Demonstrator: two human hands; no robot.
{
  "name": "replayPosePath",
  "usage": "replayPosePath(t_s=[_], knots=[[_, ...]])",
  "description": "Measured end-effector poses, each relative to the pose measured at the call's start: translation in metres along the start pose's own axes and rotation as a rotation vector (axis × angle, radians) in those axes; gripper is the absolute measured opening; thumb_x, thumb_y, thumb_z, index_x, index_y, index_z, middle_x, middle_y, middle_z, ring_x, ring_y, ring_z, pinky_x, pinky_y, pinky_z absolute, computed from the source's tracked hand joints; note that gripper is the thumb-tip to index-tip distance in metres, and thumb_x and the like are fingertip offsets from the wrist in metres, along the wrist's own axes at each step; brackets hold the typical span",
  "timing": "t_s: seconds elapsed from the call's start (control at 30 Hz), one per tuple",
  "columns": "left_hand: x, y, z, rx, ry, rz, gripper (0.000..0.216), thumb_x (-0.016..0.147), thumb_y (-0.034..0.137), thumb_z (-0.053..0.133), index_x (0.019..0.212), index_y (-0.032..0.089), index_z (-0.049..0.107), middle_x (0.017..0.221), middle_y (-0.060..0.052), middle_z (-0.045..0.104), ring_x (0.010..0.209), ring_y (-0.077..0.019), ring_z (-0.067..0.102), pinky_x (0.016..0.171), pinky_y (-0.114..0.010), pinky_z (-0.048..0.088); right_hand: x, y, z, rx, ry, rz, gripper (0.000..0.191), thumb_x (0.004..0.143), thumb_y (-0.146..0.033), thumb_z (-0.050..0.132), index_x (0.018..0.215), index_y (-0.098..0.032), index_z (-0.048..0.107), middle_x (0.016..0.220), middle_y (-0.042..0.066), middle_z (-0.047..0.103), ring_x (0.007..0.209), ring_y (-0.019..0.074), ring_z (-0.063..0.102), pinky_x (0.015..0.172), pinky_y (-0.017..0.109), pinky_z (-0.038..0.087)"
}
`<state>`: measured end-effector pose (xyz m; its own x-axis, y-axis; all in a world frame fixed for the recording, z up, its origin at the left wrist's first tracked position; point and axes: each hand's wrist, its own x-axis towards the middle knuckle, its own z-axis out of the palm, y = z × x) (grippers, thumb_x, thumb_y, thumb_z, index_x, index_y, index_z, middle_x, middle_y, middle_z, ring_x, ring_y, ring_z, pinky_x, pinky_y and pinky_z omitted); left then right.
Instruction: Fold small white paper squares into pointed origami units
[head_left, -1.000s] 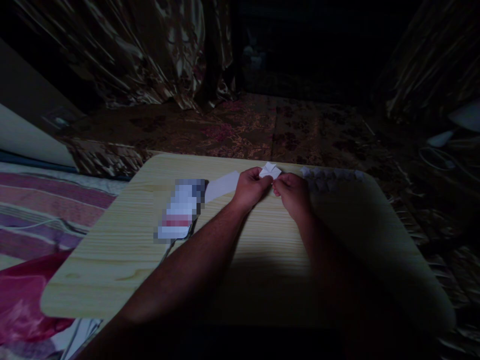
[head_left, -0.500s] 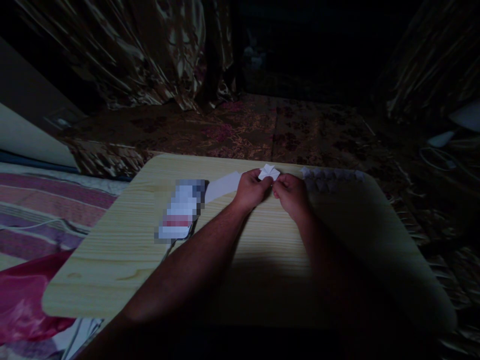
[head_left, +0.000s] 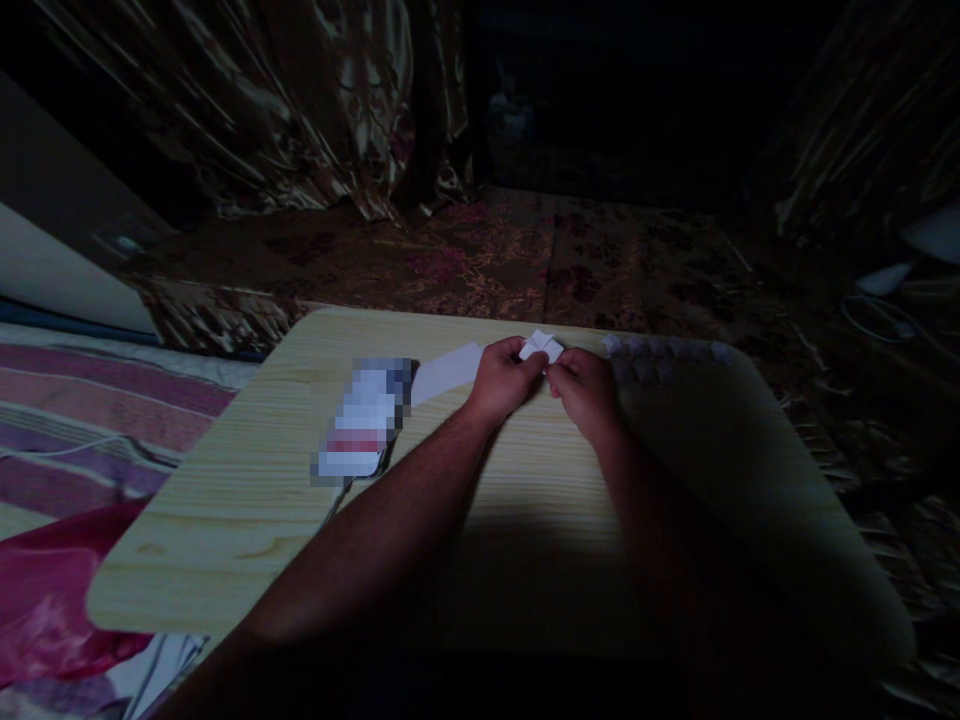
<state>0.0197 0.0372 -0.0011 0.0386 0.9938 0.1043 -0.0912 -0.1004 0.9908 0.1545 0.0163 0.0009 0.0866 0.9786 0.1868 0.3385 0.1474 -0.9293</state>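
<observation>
A small folded white paper piece (head_left: 541,346) is pinched between both my hands above the far part of a light wooden table (head_left: 247,500). My left hand (head_left: 504,380) grips its left side with curled fingers. My right hand (head_left: 586,390) pinches its right side, fingers closed. Just left of my left hand a flat white paper strip (head_left: 444,371) lies on the table. To the right of my right hand a row of several small folded paper pieces (head_left: 664,352) rests near the table's far edge, in shadow.
A blurred white and red object (head_left: 364,420) lies on the table's left half with a dark cord under it. A striped cloth (head_left: 90,420) and a red plastic bag (head_left: 52,600) are at the left. Patterned carpet (head_left: 510,260) and shiny curtains (head_left: 262,110) lie beyond.
Both hands stay at the same spot; the fingers have shifted slightly on the folded paper, which has turned a little.
</observation>
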Motion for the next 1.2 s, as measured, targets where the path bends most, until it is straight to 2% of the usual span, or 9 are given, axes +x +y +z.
replayPosePath(t_s=[0.4, 0.53, 0.83, 1.0, 1.2], knots=[[-0.002, 0.005, 0.000, -0.071, -0.061, -0.041, 0.028, 0.063, 0.037, 0.080, 0.068, 0.015, 0.064, 0.057, 0.002, 0.056, 0.055, -0.0091, 0.044, 0.054, -0.023, 0.033, -0.001, -0.001, -0.003, -0.024, -0.027, -0.046, 0.025, 0.078, -0.038, 0.062, 0.062, -0.022, 0.052, 0.052, -0.005, 0.053, 0.051, 0.0113, 0.044, 0.050, 0.026, 0.029], [-0.002, 0.006, 0.000, -0.086, -0.066, -0.062, 0.030, 0.063, 0.039, 0.081, 0.070, 0.015, 0.065, 0.055, 0.003, 0.054, 0.053, -0.0090, 0.044, 0.053, -0.024, 0.032, 0.000, -0.002, -0.003, -0.021, -0.017, -0.020, 0.025, 0.078, -0.036, 0.062, 0.060, -0.022, 0.052, 0.051, -0.005, 0.052, 0.050, 0.0111, 0.044, 0.049, 0.026, 0.029], [0.000, 0.004, -0.001, -0.073, -0.047, -0.080, 0.019, 0.064, 0.030, 0.074, 0.071, 0.015, 0.063, 0.054, 0.005, 0.052, 0.047, -0.0071, 0.039, 0.049, -0.023, 0.027, -0.001, -0.008, -0.003, 0.036, 0.035, 0.023, 0.023, 0.077, -0.035, 0.062, 0.061, -0.021, 0.056, 0.048, -0.004, 0.053, 0.047, 0.0111, 0.044, 0.048, 0.025, 0.031], [0.000, 0.002, -0.002, -0.070, -0.051, -0.069, 0.017, 0.065, 0.028, 0.073, 0.068, 0.016, 0.062, 0.054, 0.005, 0.051, 0.046, -0.0069, 0.038, 0.048, -0.024, 0.025, 0.001, -0.009, -0.003, 0.109, 0.073, 0.039, 0.019, 0.077, -0.034, 0.058, 0.064, -0.020, 0.061, 0.050, -0.004, 0.055, 0.051, 0.0122, 0.050, 0.054, 0.025, 0.038], [-0.001, 0.006, -0.001, -0.086, -0.055, -0.074, 0.018, 0.063, 0.027, 0.074, 0.072, 0.016, 0.063, 0.054, 0.006, 0.052, 0.046, -0.0069, 0.039, 0.048, -0.023, 0.027, 0.000, -0.009, -0.006, 0.069, 0.083, 0.036, 0.019, 0.075, -0.032, 0.059, 0.059, -0.021, 0.059, 0.049, -0.004, 0.054, 0.051, 0.0124, 0.048, 0.054, 0.025, 0.038]])
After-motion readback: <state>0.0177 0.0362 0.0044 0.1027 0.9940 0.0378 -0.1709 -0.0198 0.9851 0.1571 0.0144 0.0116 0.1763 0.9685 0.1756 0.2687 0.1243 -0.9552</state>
